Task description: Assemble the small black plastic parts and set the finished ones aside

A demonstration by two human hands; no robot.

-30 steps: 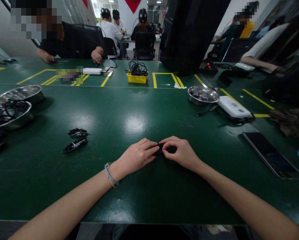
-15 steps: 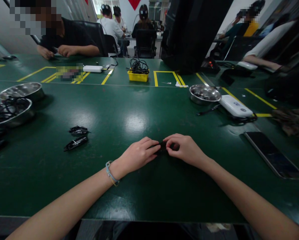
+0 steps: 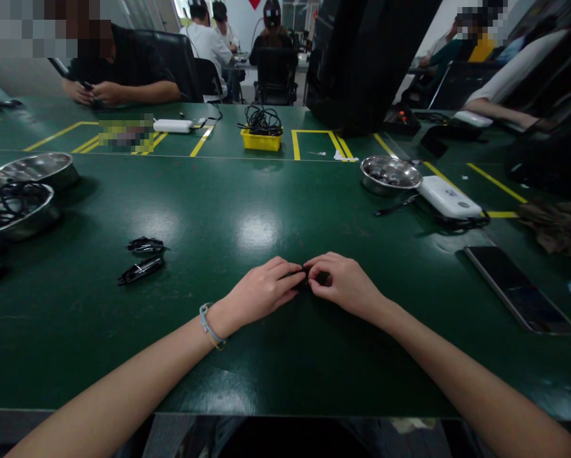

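A: Where's the small dark part [image 3: 305,275] rn?

B: Btwn our 2 hands, over the green table [image 3: 266,381]; can't tell if it's touching the top. Our right hand [image 3: 345,283] seems to pinch it, thumb to index. Our left hand [image 3: 261,289] has its fingers stretched to the opp. side, but we can't tell if they grip.

A: What could go wrong?

B: A slip, prob. Only fingertips reach it, so if our 2 hands push unevenly, it could pop out & skid on the glossy surface.

A: Easy to find after?

B: Prob. not: dark on dark green. We might also confuse it w/ the 2 black pieces [image 3: 141,270] off to our left, tho they're well apart from our hands.
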